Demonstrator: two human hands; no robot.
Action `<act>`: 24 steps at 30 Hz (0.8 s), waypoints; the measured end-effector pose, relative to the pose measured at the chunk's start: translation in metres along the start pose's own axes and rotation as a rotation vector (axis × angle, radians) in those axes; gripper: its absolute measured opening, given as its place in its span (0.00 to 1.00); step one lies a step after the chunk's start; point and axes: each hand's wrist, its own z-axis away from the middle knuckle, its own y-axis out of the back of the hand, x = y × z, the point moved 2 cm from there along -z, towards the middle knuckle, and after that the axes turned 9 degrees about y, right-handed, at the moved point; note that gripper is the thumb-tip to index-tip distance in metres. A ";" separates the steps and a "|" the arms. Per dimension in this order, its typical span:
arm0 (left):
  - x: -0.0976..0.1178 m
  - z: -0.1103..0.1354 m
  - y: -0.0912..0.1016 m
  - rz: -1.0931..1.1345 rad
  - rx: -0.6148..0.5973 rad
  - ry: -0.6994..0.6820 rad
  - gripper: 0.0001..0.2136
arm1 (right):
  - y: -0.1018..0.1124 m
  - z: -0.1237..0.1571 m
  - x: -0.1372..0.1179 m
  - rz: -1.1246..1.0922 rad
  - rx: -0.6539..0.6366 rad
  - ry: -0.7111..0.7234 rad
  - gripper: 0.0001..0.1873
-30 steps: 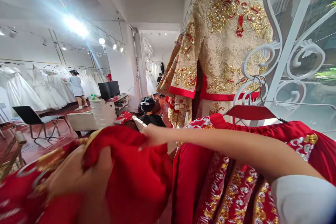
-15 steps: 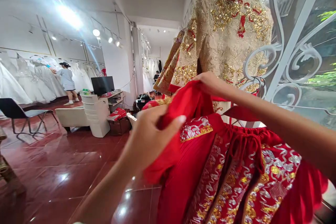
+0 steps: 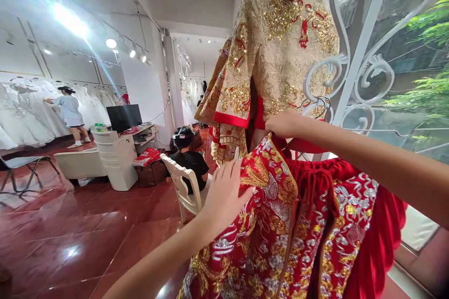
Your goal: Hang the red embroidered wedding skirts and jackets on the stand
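Note:
In the head view, a red embroidered garment (image 3: pixel 270 224) with gold and silver stitching hangs in front of me. Beside it is a red skirt (image 3: pixel 354 215) with a gathered waist and a tied cord. My right hand (image 3: pixel 286 124) is closed on the garment's top edge, its fingertips partly hidden. Against the garment's left side rests my left hand (image 3: pixel 224 196), fingers stretched and thumb apart. A red hanger (image 3: pixel 307 145) shows just below my right forearm. Behind hangs a beige jacket (image 3: pixel 284 60) with gold sequins and red tassels.
White scrolled metalwork (image 3: pixel 351 65) stands by the window at right. A person in black (image 3: pixel 191 161) sits on a white chair (image 3: pixel 178 177). Further left are a monitor (image 3: pixel 124 117), a white cabinet (image 3: pixel 115 159) and a person beside white gowns (image 3: pixel 28 107). The floor (image 3: pixel 105 238) is glossy red tile.
The plain red cloth lifted between my hands has given way to an embroidered panel lying over the front. My left hand has opened out. The view has shifted right, and the seated person now shows.

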 end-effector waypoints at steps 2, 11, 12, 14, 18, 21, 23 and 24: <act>-0.011 -0.013 0.000 0.026 -0.115 0.064 0.28 | 0.004 0.008 0.000 0.017 0.104 -0.003 0.16; -0.004 -0.058 -0.017 0.195 -0.342 0.047 0.13 | 0.005 0.036 -0.027 -0.045 0.095 0.019 0.15; -0.002 -0.061 -0.020 0.184 -0.345 0.062 0.09 | 0.005 0.038 -0.027 -0.081 0.130 0.033 0.17; 0.000 -0.067 -0.021 0.187 -0.360 0.084 0.04 | 0.004 0.051 -0.022 -0.169 0.226 0.083 0.19; -0.008 -0.083 -0.010 0.209 -0.466 0.130 0.02 | -0.014 0.113 0.008 -0.287 0.696 -0.121 0.16; -0.015 -0.096 0.007 0.180 -0.547 0.194 0.03 | -0.052 0.167 0.030 -0.277 0.910 -0.553 0.17; -0.014 -0.104 0.021 0.158 -0.572 0.205 0.03 | -0.079 0.186 0.034 -0.424 0.711 -0.624 0.19; -0.013 -0.108 0.028 0.146 -0.582 0.195 0.03 | -0.089 0.190 0.033 -0.543 0.560 -0.596 0.22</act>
